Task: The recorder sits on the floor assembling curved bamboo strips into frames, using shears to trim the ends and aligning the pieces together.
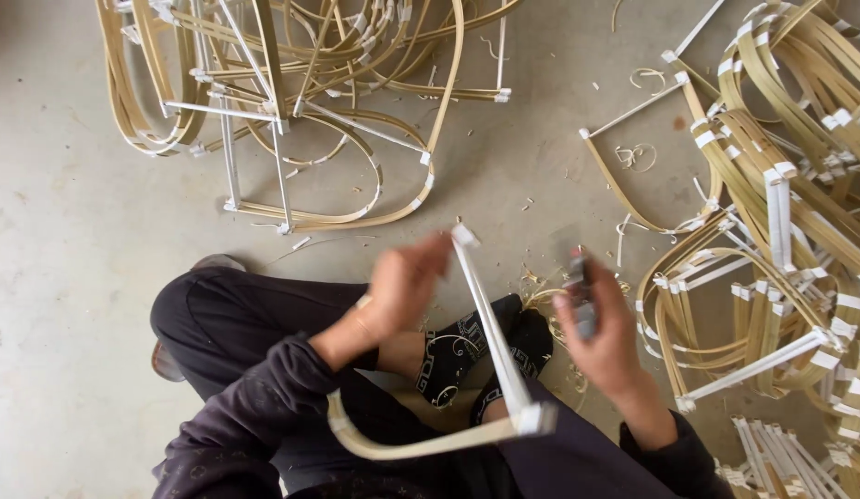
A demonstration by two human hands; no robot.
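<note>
A person in dark clothes sat on a concrete floor (70, 231), seen from above, working on a bent bamboo frame (421, 445) that lay across the lap. The frame was a curved strip of pale bamboo joined at a taped corner to a straight white rod (490, 323), which rose from the lap toward the floor ahead. The left hand (404, 285), blurred with motion, was closed near the top end of that rod, its fingers curled at the taped tip; whether it truly gripped the rod could not be told. The right hand (604, 334) was held apart from the left, on the other side of the rod, clamped on a small grey tool (581, 294) too blurred to identify. Between the hands, the person's feet showed in black patterned socks (458, 356), with thin bamboo shavings (541, 294) scattered on the floor just beyond them. At the top left lay a tangled heap of finished frames (291, 102), looped bamboo strips braced with white rods. A second, denser stack of similar frames (781, 240) filled the right edge, well clear of the right hand, with a bundle of loose white rods (781, 457) near the bottom right corner. More curled shavings (638, 155) lay on the bare concrete between the two heaps.
</note>
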